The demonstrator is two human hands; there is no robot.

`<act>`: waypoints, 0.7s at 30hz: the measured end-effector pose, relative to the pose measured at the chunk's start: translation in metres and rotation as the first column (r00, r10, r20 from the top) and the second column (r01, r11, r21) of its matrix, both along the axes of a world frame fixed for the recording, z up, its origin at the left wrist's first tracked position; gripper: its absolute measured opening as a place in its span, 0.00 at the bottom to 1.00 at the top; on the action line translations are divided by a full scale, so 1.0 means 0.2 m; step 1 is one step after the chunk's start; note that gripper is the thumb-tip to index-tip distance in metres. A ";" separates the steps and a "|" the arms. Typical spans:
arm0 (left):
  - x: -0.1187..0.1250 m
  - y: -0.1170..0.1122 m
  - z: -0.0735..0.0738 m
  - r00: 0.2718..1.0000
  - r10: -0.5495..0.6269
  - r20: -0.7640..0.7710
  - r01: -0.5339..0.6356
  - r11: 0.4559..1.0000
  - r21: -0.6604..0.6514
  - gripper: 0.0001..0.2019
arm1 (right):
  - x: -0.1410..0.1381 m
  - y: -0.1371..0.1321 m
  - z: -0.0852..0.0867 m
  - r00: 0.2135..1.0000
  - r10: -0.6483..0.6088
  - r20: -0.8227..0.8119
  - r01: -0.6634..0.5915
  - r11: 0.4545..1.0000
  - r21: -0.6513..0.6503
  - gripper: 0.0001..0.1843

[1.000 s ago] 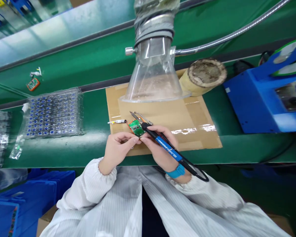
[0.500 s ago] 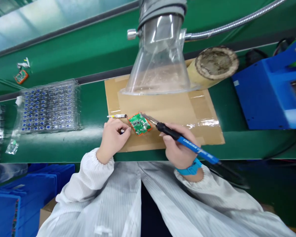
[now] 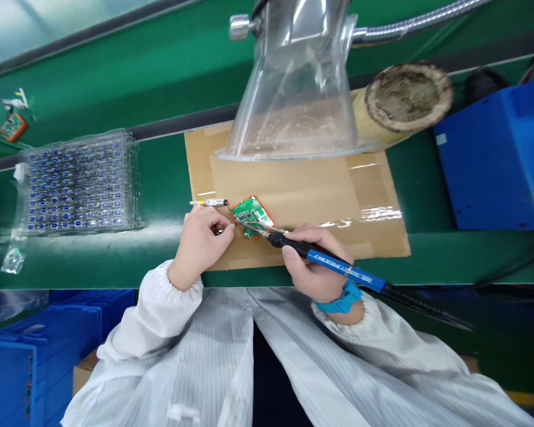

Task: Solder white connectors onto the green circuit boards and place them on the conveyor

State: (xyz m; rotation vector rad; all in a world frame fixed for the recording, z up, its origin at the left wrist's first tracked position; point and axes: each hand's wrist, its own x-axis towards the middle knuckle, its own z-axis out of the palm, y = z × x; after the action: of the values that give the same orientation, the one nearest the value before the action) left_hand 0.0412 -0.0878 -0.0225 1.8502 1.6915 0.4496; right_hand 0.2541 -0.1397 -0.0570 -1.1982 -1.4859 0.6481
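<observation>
A green circuit board (image 3: 251, 210) in an orange frame lies on a cardboard sheet (image 3: 307, 184). My right hand (image 3: 318, 270) holds a blue and black soldering iron (image 3: 338, 266) like a pen, its tip over the lower part of the board. A second thin metal shaft shows beside the tip; what it belongs to is unclear. My left hand (image 3: 204, 240) rests at the board's left edge, thumb and forefinger pressed together; a small dark, shiny thing shows within the curled fingers. Just above that hand lies a small syringe-like part (image 3: 210, 203) with a white and yellow end.
A clear fume hood (image 3: 293, 118) hangs over the cardboard's back. Behind it to the right stands a yellowish tube (image 3: 382, 112) with a crusted rim. Clear trays (image 3: 78, 184) of small blue-marked parts sit left, a blue box (image 3: 476, 160) right. Another orange-framed board (image 3: 12, 127) lies far left.
The soldering iron's tip has moved down and left, from the board's upper right edge to over its lower part. My left hand keeps its place by the board. The head view has shifted slightly.
</observation>
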 end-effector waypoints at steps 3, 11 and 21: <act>0.00 0.00 0.01 1.000 -0.004 -0.020 0.004 1.000 -0.011 0.11 | 0.00 0.01 0.01 1.000 0.001 0.014 -0.001 1.000 0.014 0.07; 0.00 0.01 0.01 0.999 -0.016 -0.037 0.015 1.000 -0.020 0.11 | 0.00 0.01 0.02 0.998 0.061 0.018 -0.061 0.998 0.015 0.07; 0.00 0.02 0.01 0.999 -0.016 -0.034 0.015 0.999 -0.029 0.12 | 0.00 0.01 0.03 0.998 0.060 0.024 -0.061 0.998 0.034 0.07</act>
State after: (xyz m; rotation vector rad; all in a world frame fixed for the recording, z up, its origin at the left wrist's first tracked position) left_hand 0.0414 -0.0838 -0.0199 1.8584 1.6963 0.3881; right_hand 0.2537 -0.1370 -0.0506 -1.1410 -1.5514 0.6486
